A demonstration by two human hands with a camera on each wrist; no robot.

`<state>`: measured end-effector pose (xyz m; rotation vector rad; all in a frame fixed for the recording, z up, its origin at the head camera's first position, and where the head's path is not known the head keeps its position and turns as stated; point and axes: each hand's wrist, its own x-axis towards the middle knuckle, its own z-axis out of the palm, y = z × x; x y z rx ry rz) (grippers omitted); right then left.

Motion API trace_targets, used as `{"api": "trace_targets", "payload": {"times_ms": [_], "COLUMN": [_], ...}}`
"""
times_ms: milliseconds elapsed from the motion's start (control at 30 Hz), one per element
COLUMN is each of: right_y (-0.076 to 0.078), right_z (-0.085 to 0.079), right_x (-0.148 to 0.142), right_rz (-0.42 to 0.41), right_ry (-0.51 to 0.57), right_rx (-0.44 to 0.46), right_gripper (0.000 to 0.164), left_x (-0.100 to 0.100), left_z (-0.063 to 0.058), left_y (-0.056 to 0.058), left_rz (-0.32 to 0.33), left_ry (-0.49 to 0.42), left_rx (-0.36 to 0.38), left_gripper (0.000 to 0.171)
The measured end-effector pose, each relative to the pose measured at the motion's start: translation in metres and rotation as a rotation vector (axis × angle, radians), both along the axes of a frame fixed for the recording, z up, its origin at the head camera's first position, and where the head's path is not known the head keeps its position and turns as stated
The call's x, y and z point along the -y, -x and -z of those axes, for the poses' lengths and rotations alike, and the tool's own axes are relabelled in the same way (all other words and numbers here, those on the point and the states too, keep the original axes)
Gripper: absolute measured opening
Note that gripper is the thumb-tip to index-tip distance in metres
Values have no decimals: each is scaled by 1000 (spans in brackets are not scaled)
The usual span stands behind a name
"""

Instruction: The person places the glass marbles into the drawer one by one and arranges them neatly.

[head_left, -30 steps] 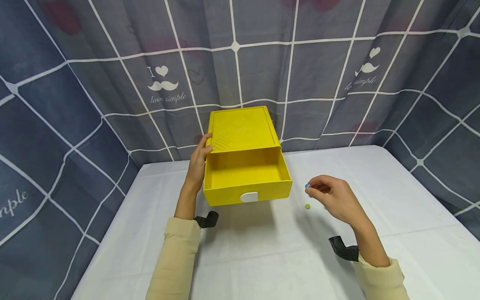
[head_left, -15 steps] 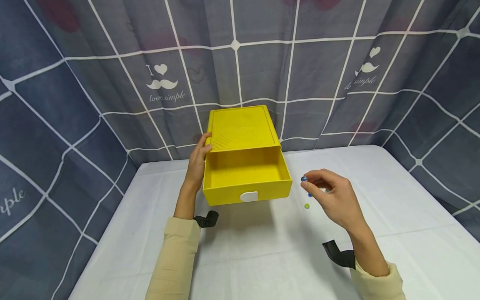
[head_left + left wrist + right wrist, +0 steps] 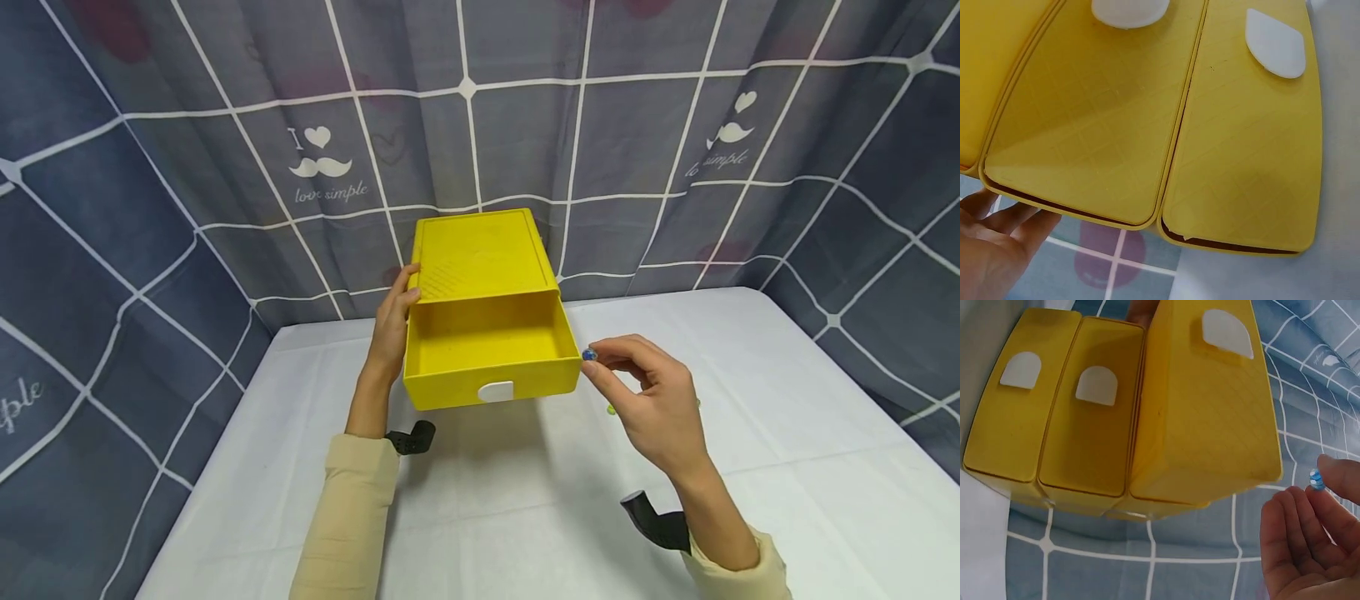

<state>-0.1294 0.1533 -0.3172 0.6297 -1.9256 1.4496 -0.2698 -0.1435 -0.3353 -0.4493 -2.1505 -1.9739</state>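
A yellow drawer cabinet stands at the back of the table, three drawers high. Its top drawer is pulled out and bare inside; each front carries a white tab handle. My left hand rests against the cabinet's left side near the top, fingers fairly straight in the left wrist view. Beside the drawer's right front corner, my right hand pinches a small blue ball with white markings between thumb and index finger. The other fingers lie loosely bent in the right wrist view.
A small green ball lies on the white tablecloth, partly behind the right hand. Another small greenish thing peeks out on that hand's far side. A grey curtain with white grid lines hangs close behind the cabinet.
My right hand has moved left with the blue ball, from over the table to the drawer's right front corner. The left hand and cabinet keep their places.
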Motion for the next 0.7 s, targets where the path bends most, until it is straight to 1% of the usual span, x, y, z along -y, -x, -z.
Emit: {"api": "trace_targets", "payload": {"times_ms": [100,300,367,533,700], "right_y": [4,11,14,18,19], "right_z": [0,-4,-6,-9,-9], "right_x": [6,17,20,21,22], "right_rz": [-2,100,123,126,123], "right_ry": [26,-27,-49,-66,-87], "right_rx": [-1,2,1,13,28], "right_gripper": [26,17,15,15,15], "left_x": [1,1,2,2,2], "left_z": [1,2,1,1,2], "left_y": [1,1,1,2,3], "left_rz": [4,4,6,17,11], "left_ry": [-8,-1,-4,-12,-12], "left_rx": [-5,-3,-5,-12,-3], "left_gripper": [54,55,55,54,54]}}
